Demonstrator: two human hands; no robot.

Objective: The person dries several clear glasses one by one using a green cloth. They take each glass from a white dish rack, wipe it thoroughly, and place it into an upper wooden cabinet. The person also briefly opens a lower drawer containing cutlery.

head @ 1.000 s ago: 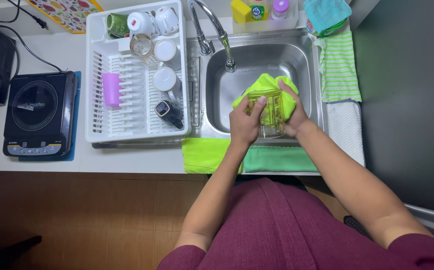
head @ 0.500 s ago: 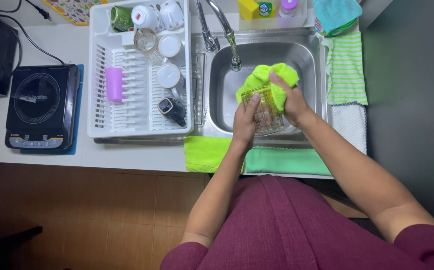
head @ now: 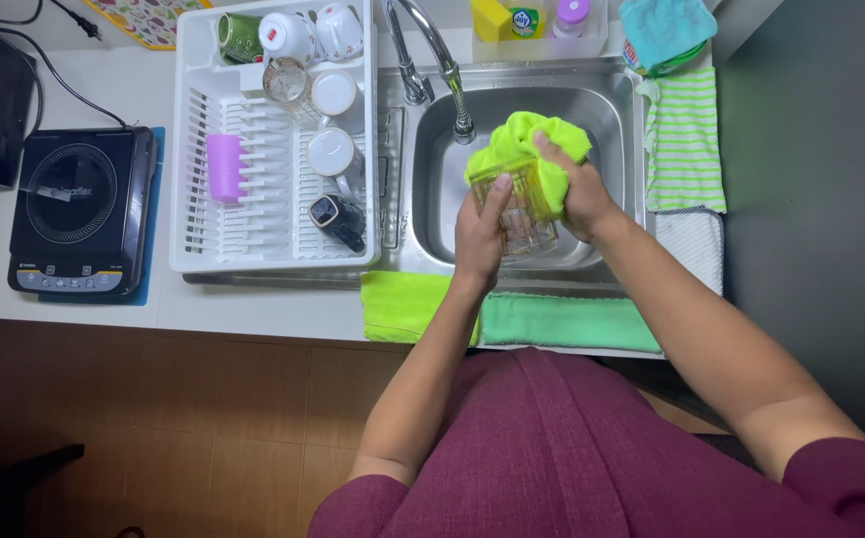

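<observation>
Here, over the steel sink (head: 612, 120), the left hand (head: 479, 234) holds a clear glass jar (head: 522, 204), its fingers wrapped around the near side. The right hand (head: 582, 194) has its fingers clamped on a bright lime cloth (head: 522, 139) bunched over the jar's far end, just beneath the faucet (head: 432, 50). Beside the sink, a white dish rack (head: 193, 199) carries cups and a pink tumbler (head: 223, 167). Green cloths (head: 562, 321) hang over the tabletop's (head: 253, 309) near edge.
</observation>
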